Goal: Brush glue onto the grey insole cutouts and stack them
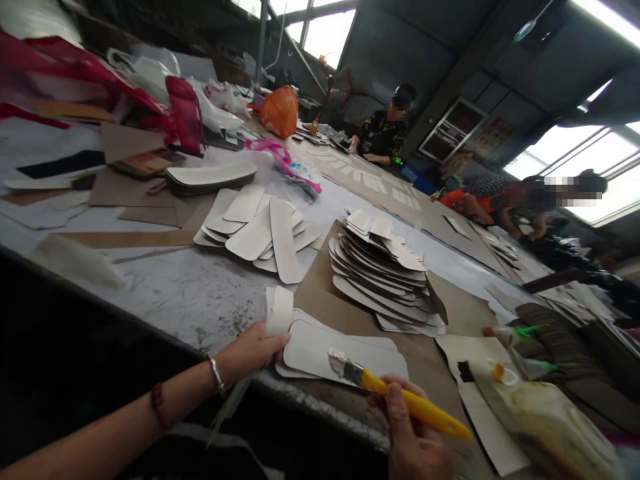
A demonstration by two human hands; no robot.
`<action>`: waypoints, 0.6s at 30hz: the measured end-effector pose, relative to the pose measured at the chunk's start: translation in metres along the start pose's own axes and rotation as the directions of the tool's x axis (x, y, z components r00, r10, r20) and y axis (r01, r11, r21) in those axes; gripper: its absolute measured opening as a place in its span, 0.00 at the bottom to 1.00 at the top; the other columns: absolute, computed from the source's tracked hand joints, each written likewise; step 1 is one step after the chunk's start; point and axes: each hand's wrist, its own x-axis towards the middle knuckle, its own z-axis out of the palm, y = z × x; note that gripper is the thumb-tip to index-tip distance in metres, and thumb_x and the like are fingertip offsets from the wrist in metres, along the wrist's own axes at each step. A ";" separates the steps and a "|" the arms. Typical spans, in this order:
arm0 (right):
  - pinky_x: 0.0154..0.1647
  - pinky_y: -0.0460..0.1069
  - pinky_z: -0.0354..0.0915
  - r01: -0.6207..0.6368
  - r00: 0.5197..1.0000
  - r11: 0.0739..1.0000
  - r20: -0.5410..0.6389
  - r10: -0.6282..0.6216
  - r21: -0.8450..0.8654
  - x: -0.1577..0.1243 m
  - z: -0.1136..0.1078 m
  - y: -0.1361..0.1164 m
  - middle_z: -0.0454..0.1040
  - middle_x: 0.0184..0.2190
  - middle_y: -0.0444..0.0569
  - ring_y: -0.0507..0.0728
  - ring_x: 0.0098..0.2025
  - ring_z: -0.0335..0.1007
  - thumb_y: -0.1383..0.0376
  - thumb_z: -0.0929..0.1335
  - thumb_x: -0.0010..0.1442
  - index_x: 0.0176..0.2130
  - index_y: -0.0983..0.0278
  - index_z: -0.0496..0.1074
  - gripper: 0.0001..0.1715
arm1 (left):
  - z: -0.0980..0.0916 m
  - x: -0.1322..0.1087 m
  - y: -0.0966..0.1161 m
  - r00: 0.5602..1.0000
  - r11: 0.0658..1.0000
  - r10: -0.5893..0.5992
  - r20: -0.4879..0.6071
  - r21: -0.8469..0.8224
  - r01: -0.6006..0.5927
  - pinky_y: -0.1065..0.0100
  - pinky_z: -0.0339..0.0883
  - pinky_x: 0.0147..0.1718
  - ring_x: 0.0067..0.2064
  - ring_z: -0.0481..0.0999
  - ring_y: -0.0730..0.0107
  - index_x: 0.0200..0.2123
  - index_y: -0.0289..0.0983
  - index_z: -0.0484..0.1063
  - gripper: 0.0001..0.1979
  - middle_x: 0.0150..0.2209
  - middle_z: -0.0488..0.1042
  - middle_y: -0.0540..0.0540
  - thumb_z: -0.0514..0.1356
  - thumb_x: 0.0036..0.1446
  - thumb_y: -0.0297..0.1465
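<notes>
My right hand [407,420] grips the yellow handle of a paintbrush [415,403]. White paste coats its bristles, which rest on or just over the top one of several white rounded panels [320,347] lying overlapped at the table's front edge. At the left end of these panels is my left hand [257,353], its thumb and fingers closed on small white strips [280,310] that stand up from the grip. Whether its fingertips also press on the panels, I cannot tell. A silver bracelet [216,375] and a dark red beaded one circle the left wrist.
Beyond the panels stand a tall stack of curved panels [385,273] and a loose pile of white ones [270,230]. A stained plastic jug [555,420] lies at the right front. Plastic bags [280,112] crowd the back left. Co-workers [383,137] are across the table and at right.
</notes>
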 end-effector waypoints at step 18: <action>0.33 0.48 0.65 -0.078 0.996 0.995 0.045 0.076 0.056 -0.012 0.052 0.001 0.72 0.23 0.44 0.55 0.28 0.70 0.49 0.68 0.51 0.37 0.65 0.68 0.24 | -0.003 -0.003 0.000 0.998 1.000 0.029 0.052 0.005 -0.029 0.68 0.59 0.30 0.26 0.63 0.69 0.16 0.39 0.58 0.18 0.19 0.62 0.53 0.49 0.47 0.46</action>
